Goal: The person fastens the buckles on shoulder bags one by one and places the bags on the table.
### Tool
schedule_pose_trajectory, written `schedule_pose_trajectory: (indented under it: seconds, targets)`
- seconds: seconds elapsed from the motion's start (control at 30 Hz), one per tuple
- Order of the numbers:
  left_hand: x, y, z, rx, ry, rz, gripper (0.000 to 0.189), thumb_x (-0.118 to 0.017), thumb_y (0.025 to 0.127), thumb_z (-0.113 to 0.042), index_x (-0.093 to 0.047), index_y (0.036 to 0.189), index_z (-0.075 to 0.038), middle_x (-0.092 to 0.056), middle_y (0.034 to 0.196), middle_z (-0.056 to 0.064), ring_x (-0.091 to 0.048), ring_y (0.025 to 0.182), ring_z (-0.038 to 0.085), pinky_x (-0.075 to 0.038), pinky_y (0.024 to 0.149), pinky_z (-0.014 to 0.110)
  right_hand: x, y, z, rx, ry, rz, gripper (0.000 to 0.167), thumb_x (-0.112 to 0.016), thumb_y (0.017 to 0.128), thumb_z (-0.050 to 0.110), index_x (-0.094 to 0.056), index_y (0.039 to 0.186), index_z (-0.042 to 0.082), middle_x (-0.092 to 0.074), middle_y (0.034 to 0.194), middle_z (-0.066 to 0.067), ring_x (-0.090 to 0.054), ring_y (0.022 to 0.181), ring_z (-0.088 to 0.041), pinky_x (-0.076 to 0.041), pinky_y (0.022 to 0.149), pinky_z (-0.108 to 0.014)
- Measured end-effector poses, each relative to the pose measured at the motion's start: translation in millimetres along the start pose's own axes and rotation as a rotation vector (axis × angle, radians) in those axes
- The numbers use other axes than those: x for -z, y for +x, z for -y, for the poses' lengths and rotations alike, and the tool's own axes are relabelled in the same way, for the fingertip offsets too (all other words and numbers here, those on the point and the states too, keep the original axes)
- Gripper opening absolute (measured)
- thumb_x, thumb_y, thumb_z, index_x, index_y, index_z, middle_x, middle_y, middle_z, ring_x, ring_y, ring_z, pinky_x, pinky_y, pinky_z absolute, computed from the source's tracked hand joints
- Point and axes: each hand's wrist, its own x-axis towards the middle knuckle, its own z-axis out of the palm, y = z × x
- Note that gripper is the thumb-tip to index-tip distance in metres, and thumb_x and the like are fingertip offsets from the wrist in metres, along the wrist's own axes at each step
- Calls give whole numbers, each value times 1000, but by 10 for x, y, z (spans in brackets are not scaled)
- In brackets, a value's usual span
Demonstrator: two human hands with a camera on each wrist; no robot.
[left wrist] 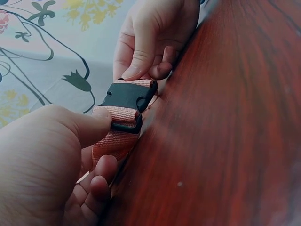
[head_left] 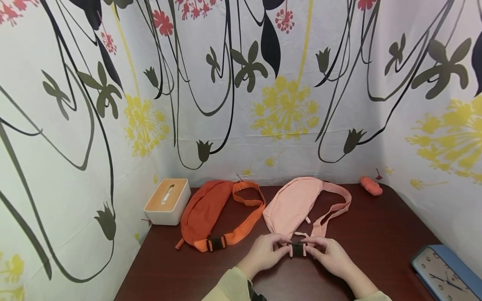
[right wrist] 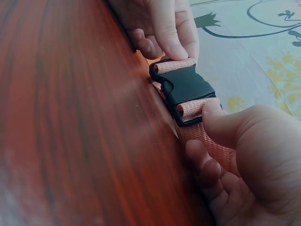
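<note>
A black side-release buckle (head_left: 297, 249) with pink webbing looped through both ends is held near the front of the pink waist bag (head_left: 293, 205). Its two halves sit joined together. My left hand (head_left: 265, 252) pinches the buckle's left end and its webbing between thumb and fingers. At the opposite end, my right hand (head_left: 331, 256) does the same, thumb on top of the pink webbing (right wrist: 192, 109). From the left wrist view, the buckle's dark body (left wrist: 124, 95) shows between both thumbs. The bag's pink strap (head_left: 344, 196) loops out to the right behind the hands.
An orange waist bag (head_left: 205, 207) with its buckle (head_left: 216, 243) fastened lies to the left. Beyond it stands a white tissue box (head_left: 165, 216) with a wooden lid. A pink bundle (head_left: 370, 186) lies at the back right; a blue clock (head_left: 444, 274) is at the right edge.
</note>
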Motion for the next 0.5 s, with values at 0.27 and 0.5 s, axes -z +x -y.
schedule_pose_trajectory:
  seconds: [0.27, 0.5]
  targets:
    - [15, 26, -35, 34, -83, 37, 20, -78, 104, -32, -82, 122, -25, -76, 100, -16, -57, 74, -6, -49, 70, 16, 111, -10, 19, 10, 77, 56, 24, -78, 103, 16, -80, 125, 8, -75, 86, 3, -61, 68, 4, -53, 60, -23]
    - [172, 19, -68, -8, -96, 98, 29, -74, 106, -30, -79, 131, -16, -80, 115, -7, -60, 80, -6, -51, 75, 17, 169, 23, 122, 39, -28, 51, 26, -80, 101, 17, -79, 126, 7, -82, 97, 2, -66, 73, 3, -55, 63, -24]
